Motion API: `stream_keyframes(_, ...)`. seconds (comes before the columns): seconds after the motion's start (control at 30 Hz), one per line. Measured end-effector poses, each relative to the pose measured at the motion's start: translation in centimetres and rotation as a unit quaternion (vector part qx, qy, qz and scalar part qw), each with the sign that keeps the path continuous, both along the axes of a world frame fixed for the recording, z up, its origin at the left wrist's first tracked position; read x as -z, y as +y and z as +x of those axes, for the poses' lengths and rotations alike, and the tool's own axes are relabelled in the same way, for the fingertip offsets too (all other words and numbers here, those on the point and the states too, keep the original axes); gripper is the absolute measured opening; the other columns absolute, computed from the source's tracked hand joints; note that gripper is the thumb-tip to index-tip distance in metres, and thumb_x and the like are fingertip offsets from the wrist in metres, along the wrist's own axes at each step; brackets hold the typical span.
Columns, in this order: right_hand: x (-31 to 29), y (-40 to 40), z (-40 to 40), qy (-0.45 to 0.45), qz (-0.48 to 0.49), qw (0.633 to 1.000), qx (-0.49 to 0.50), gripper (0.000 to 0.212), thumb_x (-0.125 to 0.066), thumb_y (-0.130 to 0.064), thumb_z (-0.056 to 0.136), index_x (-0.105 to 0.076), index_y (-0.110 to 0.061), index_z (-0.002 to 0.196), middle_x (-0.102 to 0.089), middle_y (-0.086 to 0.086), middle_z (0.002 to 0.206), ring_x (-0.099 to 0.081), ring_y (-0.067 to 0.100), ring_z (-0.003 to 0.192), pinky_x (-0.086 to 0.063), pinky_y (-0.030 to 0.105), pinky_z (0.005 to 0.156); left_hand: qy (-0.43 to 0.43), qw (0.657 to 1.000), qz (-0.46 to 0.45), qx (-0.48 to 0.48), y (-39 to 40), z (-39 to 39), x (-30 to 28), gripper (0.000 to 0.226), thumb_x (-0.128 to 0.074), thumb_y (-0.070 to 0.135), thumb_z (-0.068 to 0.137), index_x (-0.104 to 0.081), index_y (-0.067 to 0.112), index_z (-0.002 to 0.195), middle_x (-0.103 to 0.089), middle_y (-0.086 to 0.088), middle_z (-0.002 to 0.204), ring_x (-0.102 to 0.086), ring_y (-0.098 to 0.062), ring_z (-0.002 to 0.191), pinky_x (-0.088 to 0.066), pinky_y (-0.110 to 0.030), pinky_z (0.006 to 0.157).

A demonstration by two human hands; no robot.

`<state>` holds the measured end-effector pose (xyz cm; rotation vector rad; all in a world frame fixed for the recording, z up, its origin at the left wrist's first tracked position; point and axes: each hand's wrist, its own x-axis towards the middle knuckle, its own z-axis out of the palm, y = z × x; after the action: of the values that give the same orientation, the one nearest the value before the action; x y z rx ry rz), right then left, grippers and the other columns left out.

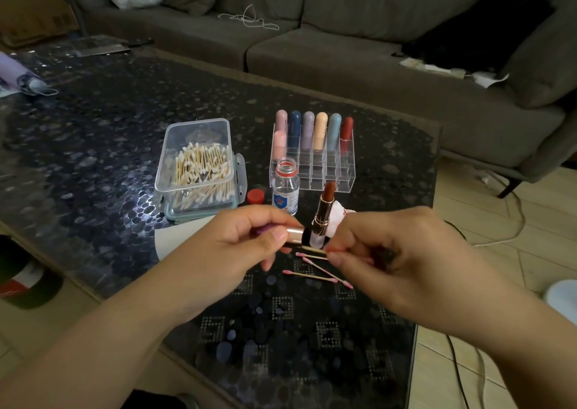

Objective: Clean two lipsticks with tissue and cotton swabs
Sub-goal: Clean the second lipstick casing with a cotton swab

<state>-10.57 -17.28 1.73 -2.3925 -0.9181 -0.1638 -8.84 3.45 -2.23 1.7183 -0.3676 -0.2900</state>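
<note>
Working just above the bench (93, 146), the left hand (231, 240) grips one lipstick (292, 235) on its side, open end turned toward the right hand (384, 252), which pinches a cotton swab (312, 249) and aims its tip at that opening, likely so the swab can reach inside the rim. Under the hands lie three pink-tipped used swabs (312, 276), dropped within easy reach. Just behind stands the second lipstick (324, 209), twisted up and upright, beside crumpled tissue (338, 213). Farther back sit an uncapped bottle (285, 187), its red cap (256, 196), the open swab box (198, 168) and a clear rack (315, 156) of capped lipsticks
</note>
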Motion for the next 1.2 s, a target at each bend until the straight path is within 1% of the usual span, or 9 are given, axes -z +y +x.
stream_keyframes(0.13,-0.4,-0.9,0.4,-0.01,-0.006,0.999,0.032,0.014,-0.057,-0.033,0.082,-0.063,-0.023,0.074,-0.054,-0.011,0.053,-0.053,0.005,0.052,-0.036,0.008,0.05,0.004,1.0,0.007,0.0,0.0,0.0,0.0,0.022,-0.051,0.031,0.079,-0.07,0.036,0.089,-0.059,-0.023,0.081,-0.053,-0.008,0.066,-0.041,-0.037,0.08)
stream_keyframes(0.27,0.0,-0.4,0.5,-0.039,-0.014,0.998,0.048,0.014,-0.056,-0.032,0.084,-0.066,-0.022,0.08,-0.061,-0.009,0.061,-0.057,0.008,0.058,-0.043,0.016,0.054,0.01,1.0,0.006,0.008,0.0,0.0,0.0,0.022,-0.05,0.03,0.079,-0.07,0.034,0.088,-0.061,-0.005,0.073,-0.052,-0.01,0.066,-0.04,-0.033,0.077)
stream_keyframes(0.4,0.4,-0.4,0.6,-0.02,-0.022,0.998,0.047,0.01,-0.058,-0.029,0.082,-0.062,-0.024,0.074,-0.053,-0.011,0.054,-0.051,0.007,0.052,-0.036,0.01,0.049,0.011,1.0,-0.014,-0.021,0.1,0.1,0.0,0.023,-0.051,0.027,0.078,-0.071,0.032,0.088,-0.058,-0.011,0.075,-0.056,-0.002,0.064,-0.041,-0.031,0.08)
stream_keyframes(0.5,0.2,-0.4,0.4,0.008,-0.009,1.0,0.004,0.013,-0.056,-0.032,0.083,-0.062,-0.024,0.075,-0.049,-0.011,0.052,-0.05,0.007,0.05,-0.034,0.008,0.048,0.007,1.0,0.009,-0.027,0.2,0.2,0.1,0.019,-0.054,0.027,0.081,-0.069,0.035,0.088,-0.059,0.002,0.068,-0.053,-0.006,0.064,-0.043,-0.027,0.077)
stream_keyframes(0.7,1.4,-0.6,1.3,0.061,0.032,0.991,0.112,0.01,-0.057,-0.032,0.081,-0.065,-0.027,0.079,-0.055,-0.003,0.054,-0.053,0.008,0.057,-0.04,0.013,0.051,-0.014,0.998,0.049,-0.036,0.5,0.5,-0.1,0.02,-0.055,0.013,0.088,-0.068,0.027,0.092,-0.066,0.012,0.07,-0.058,-0.006,0.069,-0.047,-0.015,0.072)
stream_keyframes(0.9,5.3,-0.2,2.5,0.197,-0.039,0.965,0.17,0.004,-0.067,-0.028,0.083,-0.071,-0.028,0.083,-0.059,-0.008,0.084,-0.055,0.006,0.078,-0.046,0.016,0.072,-0.103,0.951,0.262,-0.125,0.6,1.8,1.9,0.014,-0.071,0.015,0.078,-0.066,0.026,0.087,-0.07,0.012,0.086,-0.061,0.003,0.077,-0.041,-0.006,0.07)
stream_keyframes(1.03,6.7,1.0,2.2,0.172,-0.095,0.967,0.161,0.009,-0.063,-0.032,0.085,-0.07,-0.031,0.09,-0.052,-0.015,0.076,-0.045,0.004,0.081,-0.039,0.019,0.078,-0.164,0.896,0.397,-0.108,-0.2,2.4,3.4,0.018,-0.068,0.023,0.079,-0.062,0.026,0.096,-0.065,0.007,0.092,-0.058,-0.011,0.089,-0.046,-0.027,0.08)
stream_keyframes(1.13,7.2,1.3,1.9,0.141,-0.143,0.967,0.153,0.013,-0.059,-0.036,0.088,-0.067,-0.032,0.096,-0.048,-0.018,0.077,-0.039,0.003,0.094,-0.034,0.026,0.093,-0.186,0.877,0.436,-0.084,-0.8,2.9,3.9,0.02,-0.065,0.025,0.082,-0.059,0.024,0.101,-0.059,0.006,0.099,-0.053,-0.013,0.093,-0.042,-0.025,0.078)
stream_keyframes(1.2,7.2,1.4,1.9,0.134,-0.154,0.966,0.16,0.013,-0.06,-0.04,0.086,-0.066,-0.031,0.094,-0.048,-0.017,0.078,-0.042,0.005,0.094,-0.034,0.024,0.09,-0.196,0.87,0.446,-0.072,-1.0,3.0,4.2,0.023,-0.063,0.025,0.083,-0.057,0.023,0.105,-0.057,0.005,0.103,-0.052,-0.014,0.099,-0.04,-0.025,0.079)
